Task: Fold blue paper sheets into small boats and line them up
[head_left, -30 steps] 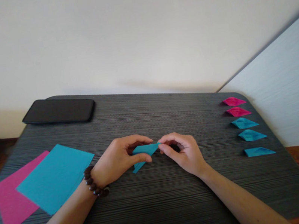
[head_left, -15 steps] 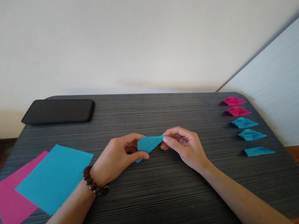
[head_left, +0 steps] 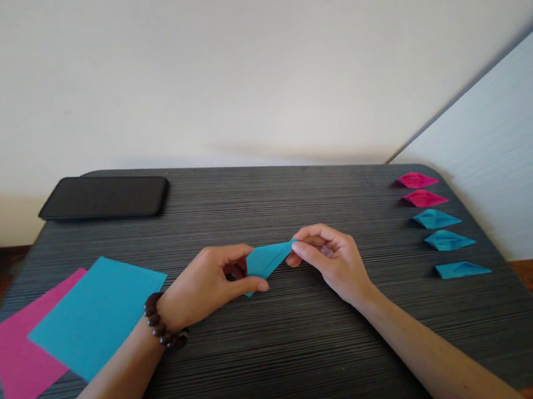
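A small folded blue paper piece (head_left: 266, 259) is held just above the middle of the dark striped table (head_left: 291, 357). My left hand (head_left: 207, 286), with a brown bead bracelet on the wrist, pinches its left end between thumb and fingers. My right hand (head_left: 331, 258) pinches its right tip with thumb and forefinger. Both hands are closed on the paper.
A flat blue sheet (head_left: 95, 314) lies over a pink sheet (head_left: 12, 354) at the left. A black phone (head_left: 104, 197) rests at the back left corner. Two pink folded pieces (head_left: 419, 189) and three blue ones (head_left: 447, 239) line the right edge. A pale wall rises behind.
The folded blue piece has been turned and lifted slightly; my right hand has shifted a little right and my left thumb has slid along the lower edge.
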Demonstrator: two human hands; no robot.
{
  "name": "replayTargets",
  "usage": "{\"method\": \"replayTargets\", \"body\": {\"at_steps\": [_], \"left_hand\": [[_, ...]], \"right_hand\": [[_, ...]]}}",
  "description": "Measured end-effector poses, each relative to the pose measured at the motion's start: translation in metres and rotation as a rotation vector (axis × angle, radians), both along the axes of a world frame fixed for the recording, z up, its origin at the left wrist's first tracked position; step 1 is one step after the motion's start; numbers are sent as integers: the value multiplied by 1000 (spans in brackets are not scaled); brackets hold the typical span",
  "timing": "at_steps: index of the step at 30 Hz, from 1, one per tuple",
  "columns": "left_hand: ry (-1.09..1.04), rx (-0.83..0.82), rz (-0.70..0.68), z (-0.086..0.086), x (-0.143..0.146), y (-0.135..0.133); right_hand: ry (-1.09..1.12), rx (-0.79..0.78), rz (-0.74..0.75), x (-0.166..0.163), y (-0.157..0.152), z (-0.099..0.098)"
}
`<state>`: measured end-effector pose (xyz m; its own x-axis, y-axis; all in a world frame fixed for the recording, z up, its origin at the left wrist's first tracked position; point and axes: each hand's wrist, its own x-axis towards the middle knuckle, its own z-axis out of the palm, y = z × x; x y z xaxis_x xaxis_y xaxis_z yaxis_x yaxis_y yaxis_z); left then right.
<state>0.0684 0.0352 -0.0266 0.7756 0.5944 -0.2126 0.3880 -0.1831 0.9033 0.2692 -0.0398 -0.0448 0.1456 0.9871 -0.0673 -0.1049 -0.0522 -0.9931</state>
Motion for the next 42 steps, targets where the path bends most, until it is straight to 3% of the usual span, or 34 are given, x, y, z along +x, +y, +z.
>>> {"method": "replayTargets", "body": {"at_steps": [7,14,26,31,37,42], "left_hand": [[40,190,54,2,1,0],[46,138,76,-6,-2,0],[-99,-109,88,-1,6,-5],[-64,51,126,-2,4,-4],[-44,53,99,-2,3,-3],[-4,244,165,0,2,-1]], "right_hand": [[-58,74,-22,-2,-2,-1],[-75,102,22,0,-3,-5],[-7,72,49,-4,-3,-5],[30,77,38,-5,-3,-5],[29,87,2,-6,-3,-4],[23,117,-14,-6,-3,-4]]}}
